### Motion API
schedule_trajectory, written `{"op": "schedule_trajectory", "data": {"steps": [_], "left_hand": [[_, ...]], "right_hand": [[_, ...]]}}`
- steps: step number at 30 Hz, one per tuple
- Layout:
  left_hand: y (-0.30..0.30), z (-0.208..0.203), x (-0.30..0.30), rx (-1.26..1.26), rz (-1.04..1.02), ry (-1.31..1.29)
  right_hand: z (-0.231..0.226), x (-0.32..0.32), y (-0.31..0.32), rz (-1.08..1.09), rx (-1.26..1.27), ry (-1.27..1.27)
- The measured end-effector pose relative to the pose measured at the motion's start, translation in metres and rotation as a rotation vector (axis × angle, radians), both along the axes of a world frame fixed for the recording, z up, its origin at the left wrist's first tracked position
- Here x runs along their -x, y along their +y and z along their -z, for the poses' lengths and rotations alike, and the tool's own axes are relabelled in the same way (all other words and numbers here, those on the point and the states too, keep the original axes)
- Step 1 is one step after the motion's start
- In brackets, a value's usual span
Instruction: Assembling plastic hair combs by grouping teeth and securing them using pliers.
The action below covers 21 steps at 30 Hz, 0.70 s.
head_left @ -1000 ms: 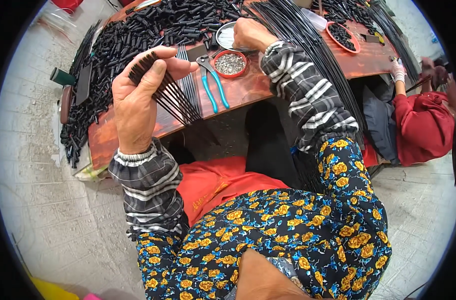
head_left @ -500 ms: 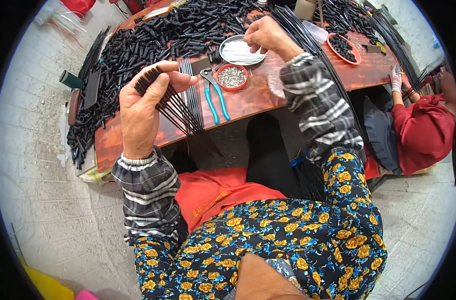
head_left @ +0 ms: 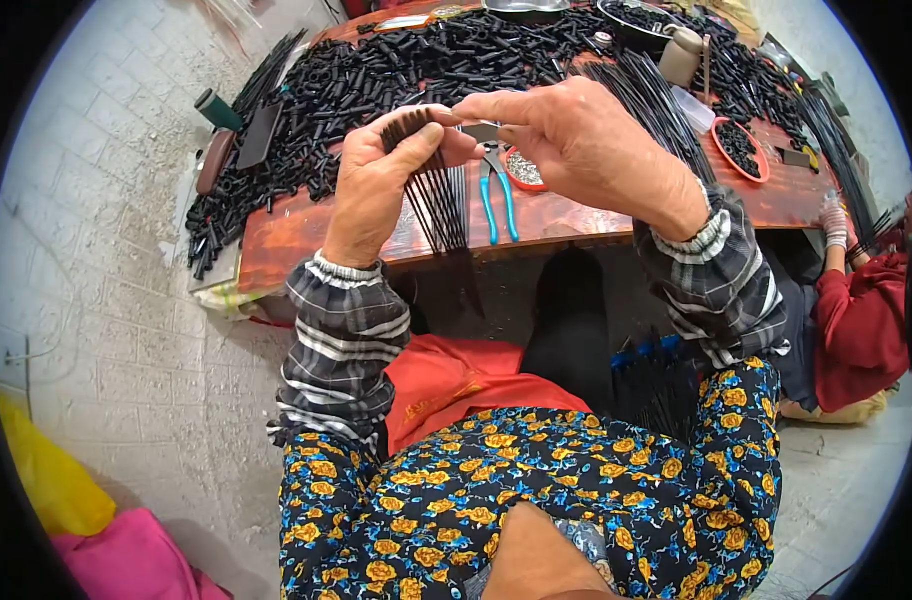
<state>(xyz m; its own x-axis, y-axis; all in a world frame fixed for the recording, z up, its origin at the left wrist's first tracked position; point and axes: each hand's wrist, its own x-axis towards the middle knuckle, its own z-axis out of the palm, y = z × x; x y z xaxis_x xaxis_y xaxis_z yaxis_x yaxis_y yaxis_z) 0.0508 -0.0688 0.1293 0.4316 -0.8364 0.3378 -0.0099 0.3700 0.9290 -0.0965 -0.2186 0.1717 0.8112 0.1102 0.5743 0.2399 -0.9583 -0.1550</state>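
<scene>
My left hand [head_left: 369, 195] is closed around a fanned row of thin black rods [head_left: 441, 215], their upper ends level above the thumb and their lengths hanging past the table edge. Against its fingertips my right hand [head_left: 596, 145] has its thumb and index finger pinched together. Whatever sits in that pinch is too small to make out. Below the hands lie blue-handled pliers [head_left: 498, 208], beside several thin grey rods [head_left: 456, 190]. My right hand partly covers a red-rimmed dish of small silvery pieces [head_left: 523, 167].
A heap of black tubular parts [head_left: 416, 65] spreads across the far table. Long black rods [head_left: 661, 105] lie at right, near a beige jug [head_left: 681, 57] and a red dish [head_left: 764, 160] of small black parts. A co-worker's red sleeve [head_left: 861, 330] shows at far right.
My right hand has come from over the round white plate to my left fingertips, and now hides that plate. My left hand keeps its grip on the black rods. The whole view has shifted.
</scene>
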Motion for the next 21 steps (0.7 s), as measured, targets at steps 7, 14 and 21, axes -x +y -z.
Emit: {"op": "schedule_trajectory", "data": {"steps": [7, 14, 21], "left_hand": [[0.003, 0.0, -0.002, -0.031, -0.003, -0.081], [0.002, -0.001, 0.002, -0.005, -0.004, -0.066], [0.004, -0.001, 0.0, -0.025, 0.017, -0.139]], "right_hand": [[-0.004, -0.004, 0.005, 0.035, 0.043, 0.021], [-0.007, -0.003, 0.004, 0.055, 0.09, 0.04], [-0.019, -0.006, -0.001, 0.133, 0.26, 0.034]]}}
